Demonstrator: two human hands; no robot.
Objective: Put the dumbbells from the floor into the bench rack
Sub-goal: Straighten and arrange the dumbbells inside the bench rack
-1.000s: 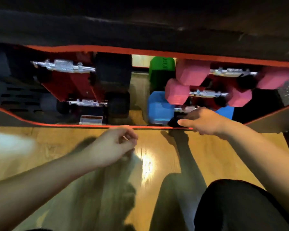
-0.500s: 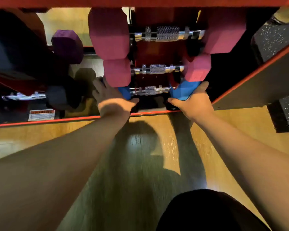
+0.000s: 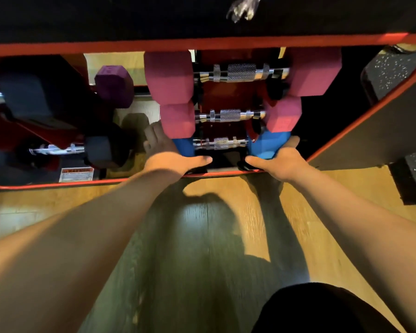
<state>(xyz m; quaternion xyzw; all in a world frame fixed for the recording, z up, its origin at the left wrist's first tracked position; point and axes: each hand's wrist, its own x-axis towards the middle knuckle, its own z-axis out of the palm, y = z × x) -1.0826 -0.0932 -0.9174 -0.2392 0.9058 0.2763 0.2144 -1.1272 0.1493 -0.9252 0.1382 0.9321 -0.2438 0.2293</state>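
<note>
A blue dumbbell (image 3: 264, 146) with a chrome handle lies lowest in the red bench rack (image 3: 202, 44), under two pink dumbbells: a small one (image 3: 178, 118) and a larger one (image 3: 168, 75) further in. My left hand (image 3: 166, 156) grips the blue dumbbell's left head, fingers round its outer side, thumb at the front. On the right head, my right hand (image 3: 280, 162) does the same. To the left a purple dumbbell (image 3: 114, 86) and dark grey dumbbells (image 3: 101, 151) sit in the rack.
Black speckled rubber blocks (image 3: 392, 70) flank the bench's right side, one (image 3: 413, 176) on the wooden floor (image 3: 226, 188). A white warning label (image 3: 76, 174) sits at the rack's lower left. My dark-clad knee (image 3: 322, 308) shows at the bottom right.
A second ago my left hand hung free over the floor and my right reached the blue dumbbell. Both hands now hold its two heads; the view shifted right and slightly back.
</note>
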